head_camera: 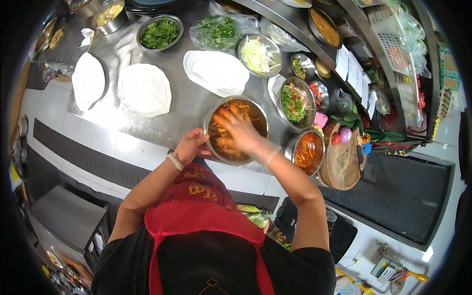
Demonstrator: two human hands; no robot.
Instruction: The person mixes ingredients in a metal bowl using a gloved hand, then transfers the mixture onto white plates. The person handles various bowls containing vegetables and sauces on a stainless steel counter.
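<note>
My left hand [188, 148] grips the near left rim of a steel mixing bowl [267, 117] at the counter's front edge. Inside the bowl is a mix of orange-red shreds [228, 148] in sauce. My right hand [239, 131], in a clear plastic glove, reaches into it with fingers spread and stained orange. Motion blurs this hand, and its fingertips touch the mix. Just right of the bowl, a steel pot [309, 156] holds similar shreds in red sauce. A steel bowl of chopped greens and pale strips [295, 101] stands behind that pot.
White dishes [217, 72], [145, 90], [88, 81] lie across the steel counter [180, 121]. Behind them stand a bowl of green leaves [160, 34] and a bowl of pale shreds [257, 55]. A round wooden chopping board [341, 166] carries an onion [345, 135]. Steel shelving [291, 27] overhangs the back right.
</note>
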